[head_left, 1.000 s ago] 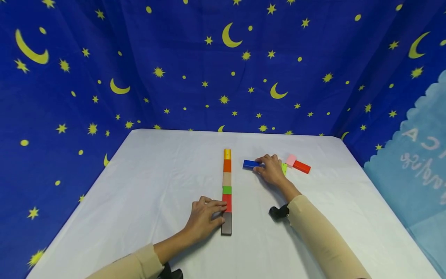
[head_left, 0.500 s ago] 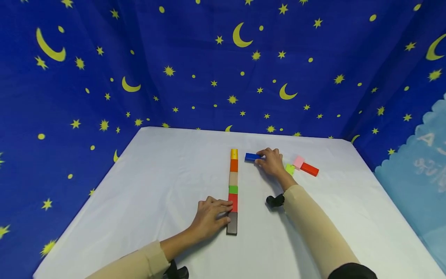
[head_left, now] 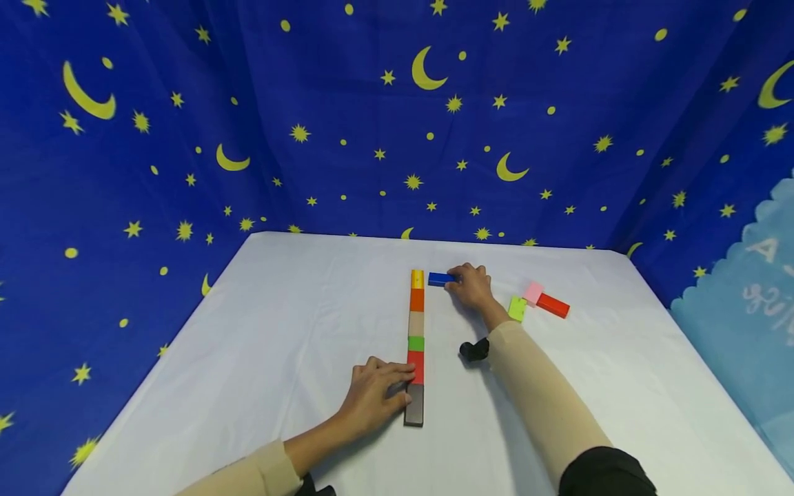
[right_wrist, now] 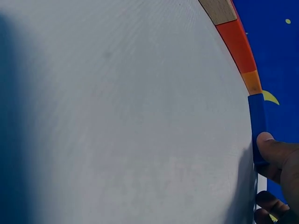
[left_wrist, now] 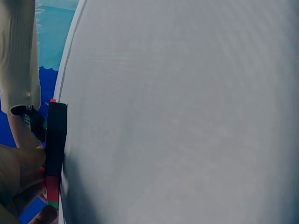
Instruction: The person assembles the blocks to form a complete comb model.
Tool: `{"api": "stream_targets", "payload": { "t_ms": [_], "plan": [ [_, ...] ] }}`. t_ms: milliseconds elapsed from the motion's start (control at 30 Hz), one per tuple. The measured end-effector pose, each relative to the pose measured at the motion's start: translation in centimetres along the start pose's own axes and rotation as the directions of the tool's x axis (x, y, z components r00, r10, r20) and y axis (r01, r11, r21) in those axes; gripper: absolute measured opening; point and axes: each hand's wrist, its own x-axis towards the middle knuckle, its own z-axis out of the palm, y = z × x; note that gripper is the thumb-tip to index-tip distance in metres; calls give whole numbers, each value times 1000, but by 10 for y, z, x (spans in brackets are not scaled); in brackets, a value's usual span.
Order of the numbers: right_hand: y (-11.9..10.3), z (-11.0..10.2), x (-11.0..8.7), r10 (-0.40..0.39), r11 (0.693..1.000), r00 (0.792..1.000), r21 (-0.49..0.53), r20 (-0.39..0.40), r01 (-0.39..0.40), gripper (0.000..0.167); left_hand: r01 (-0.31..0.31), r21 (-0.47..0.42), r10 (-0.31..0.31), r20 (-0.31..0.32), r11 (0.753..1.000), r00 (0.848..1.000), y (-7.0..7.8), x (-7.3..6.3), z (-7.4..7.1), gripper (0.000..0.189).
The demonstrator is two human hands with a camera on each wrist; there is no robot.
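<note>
A straight row of toy blocks runs away from me down the middle of the table. From the far end it goes yellow block, orange block, tan wooden block, green block, red block and dark grey block. My left hand rests against the row's left side, fingertips on the red block and thumb touching the dark grey one. Between thumb and fingers, my right hand pinches a blue block lying crosswise, just right of the yellow block with a small gap.
Right of my right hand lie a lime green block, a pink block and a long red block. White cloth covers the table. A blue curtain with moons and stars hangs behind it.
My right hand has slid the blue block leftward and a little away from me, closer to the yellow end of the row. My left hand stays on the row; the head view has shifted slightly.
</note>
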Motion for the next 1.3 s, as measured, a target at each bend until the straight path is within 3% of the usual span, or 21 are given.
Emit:
{"api": "stream_targets", "payload": {
  "t_ms": [433, 1033, 1167, 1300],
  "plan": [
    [-2, 1, 1, 7, 1000, 999, 23, -46, -6, 38, -12, -90, 9, -33, 996, 999, 4, -1, 6, 36],
    [0, 4, -1, -6, 1000, 997, 28, -71, 8, 39, 9, -65, -10, -15, 998, 1000, 8, -3, 9, 36],
    [0, -4, -3, -32, 999, 997, 19, -76, 34, 42, 3, -64, -4, -18, 998, 1000, 7, -3, 9, 36],
    [4, -25, -6, -89, 996, 991, 7, -100, 90, 43, -2, -66, 0, -29, 998, 1000, 5, -4, 4, 37]
  ]
}}
